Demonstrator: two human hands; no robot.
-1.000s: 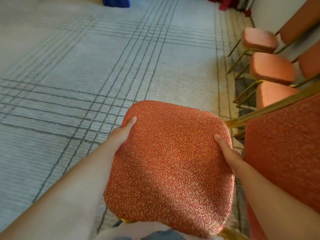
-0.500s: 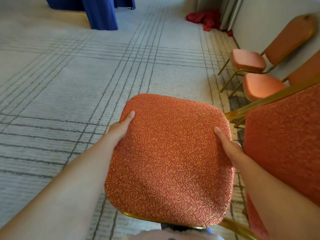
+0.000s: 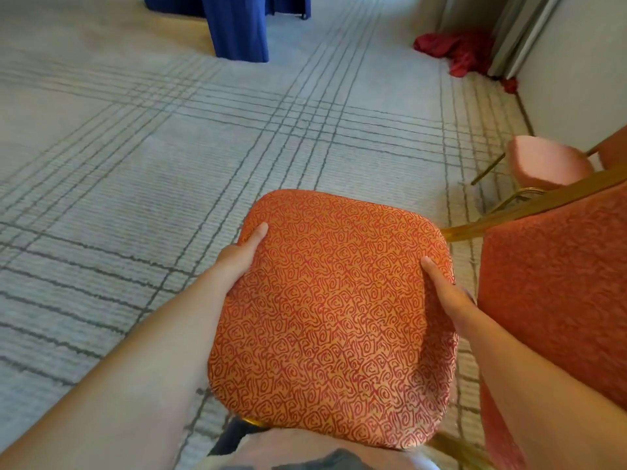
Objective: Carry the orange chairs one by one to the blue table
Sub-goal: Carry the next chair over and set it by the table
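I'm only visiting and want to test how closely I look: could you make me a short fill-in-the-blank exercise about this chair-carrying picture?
1. The left hand and right hand grip opposite edges of a red-patterned ___ seat.
2. Far ahead, the table wears a long ___ cloth.
3. A crumpled ___ fabric heap lies on the carpet near the wall.

Missing words: orange; blue; red.

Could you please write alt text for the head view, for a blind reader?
The left hand and right hand grip an orange chair by opposite seat edges above lined carpet. The blue table stands far ahead; more chairs and a red cloth sit by the right wall.
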